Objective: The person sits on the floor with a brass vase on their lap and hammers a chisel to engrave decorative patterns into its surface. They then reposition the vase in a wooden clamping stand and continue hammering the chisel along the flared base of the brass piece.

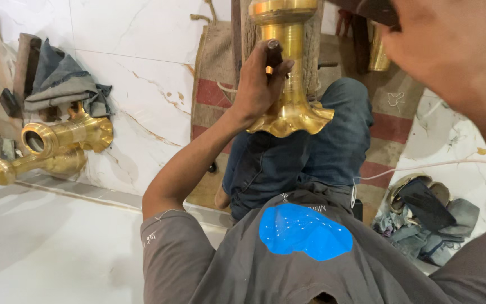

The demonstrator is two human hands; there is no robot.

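A tall brass lamp piece (289,84) with a frilled, flared rim stands between my knees on my jeans. My left hand (259,84) reaches forward and grips a short dark tool (274,53), pressing its tip against the brass stem. My right hand (451,50) is raised close to the camera at the upper right, fingers closed around a dark handle (375,10) that is mostly out of frame. What the handle belongs to is hidden.
Other brass parts (57,141) lie on the marble floor at the left beside crumpled grey cloth (63,81). A striped jute mat (220,73) lies under my legs. Sandals and rags (423,219) sit at the right, with a white cord (440,166) running across.
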